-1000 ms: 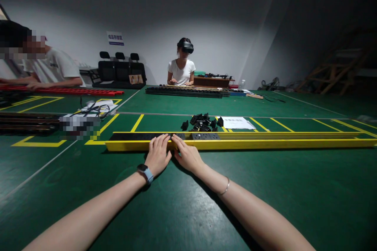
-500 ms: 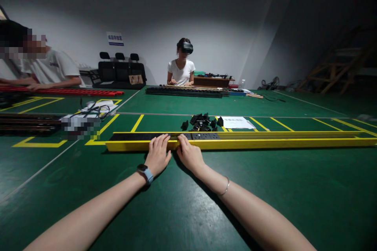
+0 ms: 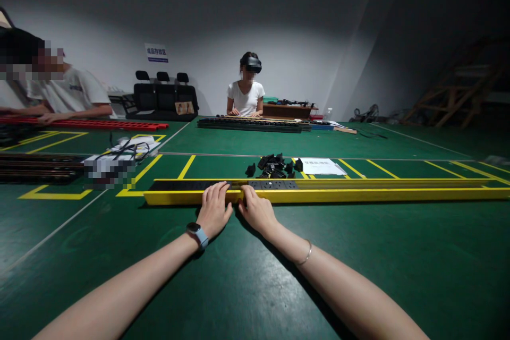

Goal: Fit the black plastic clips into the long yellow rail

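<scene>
A long yellow channel rail (image 3: 358, 194) lies across the green table in front of me. Black socket modules (image 3: 274, 185) fill its left part. My left hand (image 3: 213, 210), with a watch on the wrist, rests fingers flat over the rail's near wall onto the black modules. My right hand (image 3: 257, 210) lies beside it, fingers stretched onto the modules just to the right. Neither hand holds anything. A pile of loose black parts (image 3: 273, 166) sits just behind the rail.
A white paper sheet (image 3: 321, 166) lies behind the rail. Dark rails (image 3: 40, 166) and cables (image 3: 127, 149) lie at the left. A person in white (image 3: 246, 96) works at a far black rail (image 3: 251, 124); another person (image 3: 67, 93) leans on a red rail (image 3: 91, 124).
My right hand has slid a little to the right along the rail compared with a second ago. The left hand has barely moved.
</scene>
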The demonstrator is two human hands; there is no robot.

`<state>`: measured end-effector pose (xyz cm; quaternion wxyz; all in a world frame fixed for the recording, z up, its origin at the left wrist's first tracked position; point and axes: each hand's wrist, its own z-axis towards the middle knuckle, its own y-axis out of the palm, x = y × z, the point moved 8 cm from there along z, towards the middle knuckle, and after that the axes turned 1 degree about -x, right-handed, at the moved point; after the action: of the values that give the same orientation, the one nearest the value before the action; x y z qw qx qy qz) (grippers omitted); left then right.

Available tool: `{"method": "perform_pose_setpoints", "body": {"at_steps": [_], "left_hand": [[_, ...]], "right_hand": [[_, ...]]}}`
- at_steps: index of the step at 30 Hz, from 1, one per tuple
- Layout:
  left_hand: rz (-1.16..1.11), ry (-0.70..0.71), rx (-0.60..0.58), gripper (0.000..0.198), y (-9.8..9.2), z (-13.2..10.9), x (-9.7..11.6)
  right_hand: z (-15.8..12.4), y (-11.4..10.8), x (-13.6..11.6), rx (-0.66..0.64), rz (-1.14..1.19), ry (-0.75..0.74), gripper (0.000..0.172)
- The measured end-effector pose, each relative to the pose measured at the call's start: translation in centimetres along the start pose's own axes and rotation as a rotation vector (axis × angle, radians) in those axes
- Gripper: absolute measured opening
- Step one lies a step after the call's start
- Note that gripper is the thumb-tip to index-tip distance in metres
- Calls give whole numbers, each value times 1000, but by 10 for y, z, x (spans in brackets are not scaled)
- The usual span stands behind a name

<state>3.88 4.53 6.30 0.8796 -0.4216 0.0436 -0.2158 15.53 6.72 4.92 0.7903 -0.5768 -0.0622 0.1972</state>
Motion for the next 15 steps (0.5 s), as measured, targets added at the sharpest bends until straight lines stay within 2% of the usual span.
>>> {"method": "perform_pose_setpoints", "body": {"at_steps": [9, 15], "left_hand": [[-23, 6, 2, 42, 0, 1, -1], [-53, 12, -13, 40, -1, 3, -1]], "right_hand": [[2, 3, 3, -24, 24, -59, 38], [3, 8, 4, 16, 48, -69, 43]]}}
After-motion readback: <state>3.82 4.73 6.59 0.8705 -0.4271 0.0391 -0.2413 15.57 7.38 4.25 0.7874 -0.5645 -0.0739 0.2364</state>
